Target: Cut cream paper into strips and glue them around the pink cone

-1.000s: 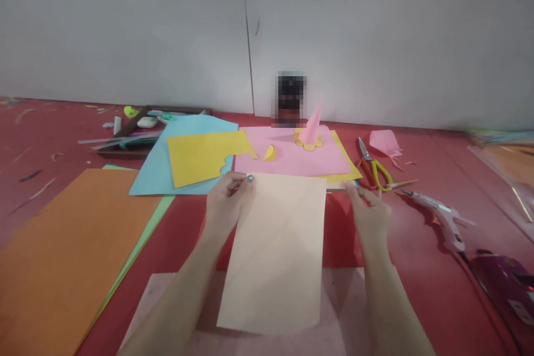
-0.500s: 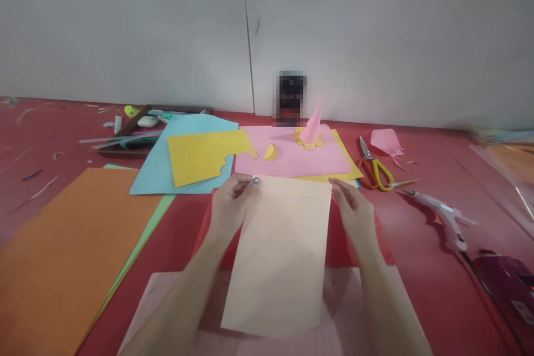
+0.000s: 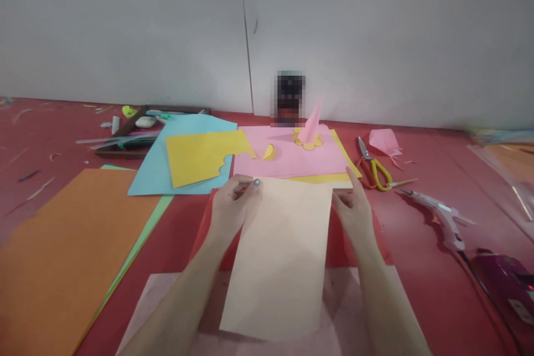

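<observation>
Over the red surface (image 3: pixel 429 289), fingers (image 3: pixel 238 180) pinch smooth rectangular paper (image 3: pixel 283 256).

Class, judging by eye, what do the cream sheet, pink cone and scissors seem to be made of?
Cream sheet: probably stiff paper or card, matt; thin-edged, with soft, dull shading.
Pink cone: likely matt paper, since it looks thin and shows no gloss.
Scissors: apparently metal, with grey, slightly shiny blades; the yellow-and-red handles may be plastic-coated.

No lettering can be read; the pale patch (image 3: pixel 520 310) on the purple device (image 3: pixel 498 275) is blurred.
</observation>
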The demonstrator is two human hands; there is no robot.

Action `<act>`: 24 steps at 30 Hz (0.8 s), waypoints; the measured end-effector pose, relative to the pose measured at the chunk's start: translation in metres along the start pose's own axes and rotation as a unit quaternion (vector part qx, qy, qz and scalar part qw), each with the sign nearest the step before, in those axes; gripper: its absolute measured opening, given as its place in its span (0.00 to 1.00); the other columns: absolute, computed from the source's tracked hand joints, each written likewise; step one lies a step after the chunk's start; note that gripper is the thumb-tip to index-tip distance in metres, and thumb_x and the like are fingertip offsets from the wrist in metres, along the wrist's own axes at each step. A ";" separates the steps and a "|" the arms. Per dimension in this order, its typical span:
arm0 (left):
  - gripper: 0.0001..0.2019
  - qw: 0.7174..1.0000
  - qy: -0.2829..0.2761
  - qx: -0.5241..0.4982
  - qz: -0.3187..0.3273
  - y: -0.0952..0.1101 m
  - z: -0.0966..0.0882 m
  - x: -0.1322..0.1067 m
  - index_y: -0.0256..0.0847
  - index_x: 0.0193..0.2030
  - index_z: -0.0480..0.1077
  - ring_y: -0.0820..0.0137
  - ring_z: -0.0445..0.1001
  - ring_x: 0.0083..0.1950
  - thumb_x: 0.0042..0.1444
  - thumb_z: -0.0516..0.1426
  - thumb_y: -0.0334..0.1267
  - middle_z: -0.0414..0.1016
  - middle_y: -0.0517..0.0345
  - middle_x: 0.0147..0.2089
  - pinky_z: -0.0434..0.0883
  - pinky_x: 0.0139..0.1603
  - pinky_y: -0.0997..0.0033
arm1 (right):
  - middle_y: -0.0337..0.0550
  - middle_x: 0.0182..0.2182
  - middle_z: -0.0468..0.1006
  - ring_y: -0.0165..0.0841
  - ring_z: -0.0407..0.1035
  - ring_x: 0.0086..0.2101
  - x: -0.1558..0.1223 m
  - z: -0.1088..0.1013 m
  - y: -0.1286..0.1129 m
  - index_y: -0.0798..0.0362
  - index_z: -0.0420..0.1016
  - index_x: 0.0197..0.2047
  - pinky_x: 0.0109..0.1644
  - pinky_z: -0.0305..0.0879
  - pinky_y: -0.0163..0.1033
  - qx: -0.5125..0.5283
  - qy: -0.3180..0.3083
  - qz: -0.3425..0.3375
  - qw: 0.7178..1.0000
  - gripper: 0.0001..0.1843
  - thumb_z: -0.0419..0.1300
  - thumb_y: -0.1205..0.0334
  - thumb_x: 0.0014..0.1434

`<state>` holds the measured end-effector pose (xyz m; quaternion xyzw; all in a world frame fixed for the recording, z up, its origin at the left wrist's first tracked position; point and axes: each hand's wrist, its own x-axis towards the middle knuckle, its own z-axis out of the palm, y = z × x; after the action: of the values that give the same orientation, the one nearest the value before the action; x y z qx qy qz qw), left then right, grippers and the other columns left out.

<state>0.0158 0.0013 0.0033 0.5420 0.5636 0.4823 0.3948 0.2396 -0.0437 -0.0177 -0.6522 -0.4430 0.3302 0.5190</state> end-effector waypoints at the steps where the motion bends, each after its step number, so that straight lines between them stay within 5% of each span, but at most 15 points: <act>1: 0.10 1.000 0.000 0.001 0.001 0.000 0.000 0.000 0.40 0.27 0.68 0.77 0.66 0.24 0.48 0.57 0.45 0.70 0.63 0.24 0.63 0.24 0.80 | 0.47 0.47 0.72 0.36 0.69 0.43 0.001 0.001 0.002 0.46 0.46 0.64 0.41 0.67 0.40 0.007 -0.002 -0.022 1.000 0.42 0.60 0.53 0.49; 4: 0.10 1.000 -0.002 0.007 0.005 0.000 0.001 -0.001 0.40 0.27 0.68 0.77 0.65 0.24 0.48 0.57 0.45 0.70 0.63 0.24 0.63 0.24 0.80 | 0.43 0.63 0.51 0.39 0.53 0.58 0.000 0.002 0.001 0.44 0.60 0.58 0.51 0.62 0.42 0.030 -0.012 -0.056 0.998 0.31 0.59 0.51 0.51; 6: 0.10 1.000 -0.002 0.011 0.003 0.000 0.002 -0.001 0.40 0.28 0.68 0.77 0.66 0.25 0.49 0.57 0.45 0.71 0.63 0.25 0.63 0.24 0.80 | 0.44 0.59 0.60 0.39 0.57 0.56 -0.003 0.002 -0.004 0.46 0.67 0.53 0.53 0.60 0.43 0.089 -0.045 -0.019 0.995 0.22 0.52 0.49 0.57; 8: 0.10 1.000 -0.003 0.017 -0.004 0.000 0.003 -0.002 0.40 0.28 0.69 0.76 0.67 0.25 0.48 0.57 0.45 0.71 0.62 0.25 0.64 0.25 0.80 | 0.47 0.51 0.71 0.40 0.64 0.50 -0.006 0.002 -0.010 0.49 0.70 0.51 0.50 0.63 0.45 0.169 -0.097 0.046 0.980 0.24 0.47 0.45 0.59; 11: 0.09 0.999 -0.007 0.031 -0.010 -0.001 0.004 -0.003 0.41 0.28 0.70 0.76 0.68 0.26 0.48 0.57 0.45 0.72 0.63 0.26 0.64 0.25 0.80 | 0.48 0.42 0.77 0.43 0.69 0.44 -0.009 0.003 -0.016 0.52 0.72 0.48 0.45 0.65 0.44 0.185 -0.152 0.103 0.965 0.26 0.52 0.43 0.55; 17: 0.09 0.999 -0.017 0.048 0.019 -0.004 0.005 -0.003 0.41 0.27 0.69 0.75 0.71 0.30 0.50 0.57 0.45 0.72 0.64 0.27 0.66 0.30 0.79 | 0.39 0.31 0.78 0.39 0.70 0.37 -0.008 0.003 -0.016 0.53 0.77 0.37 0.40 0.64 0.38 0.060 -0.185 0.075 0.978 0.18 0.56 0.48 0.54; 24: 0.09 0.998 -0.001 0.061 0.009 -0.002 0.003 -0.002 0.42 0.28 0.69 0.73 0.72 0.29 0.49 0.57 0.44 0.74 0.62 0.27 0.67 0.30 0.78 | 0.41 0.33 0.77 0.39 0.70 0.36 -0.003 0.004 0.001 0.52 0.76 0.40 0.38 0.65 0.40 0.044 -0.198 0.073 0.976 0.18 0.55 0.48 0.54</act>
<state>0.0188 -0.0001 0.0008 0.5706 0.5869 0.4496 0.3575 0.2355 -0.0452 -0.0199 -0.5811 -0.4729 0.5093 0.4235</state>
